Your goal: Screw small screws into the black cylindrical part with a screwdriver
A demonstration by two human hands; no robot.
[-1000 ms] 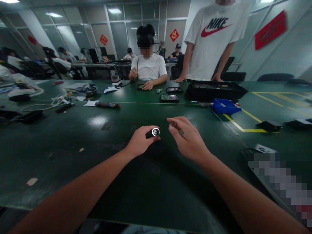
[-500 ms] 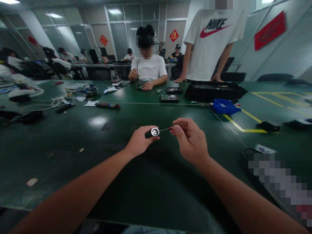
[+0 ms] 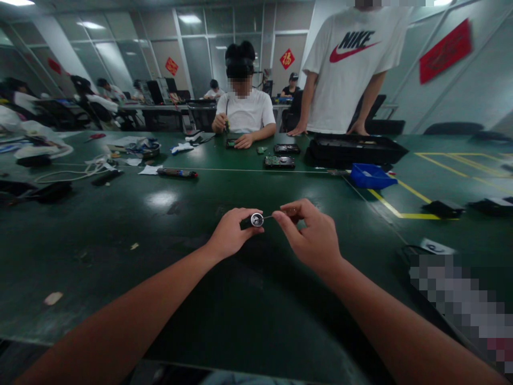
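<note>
We have our left hand (image 3: pixel 229 235) closed around a black tube (image 3: pixel 257 220) over the table (image 3: pixel 240 310), its ringed end facing us. Our right hand (image 3: pixel 315 238) grips a screwdriver (image 3: pixel 294 212), its thin shaft pointing to that end; whether the tip touches, we cannot tell.

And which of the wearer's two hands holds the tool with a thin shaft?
The right hand: it holds the tool, its thin shaft pointing toward the cylinder. The left hand instead holds that dark, silver-rimmed cylinder.
</note>
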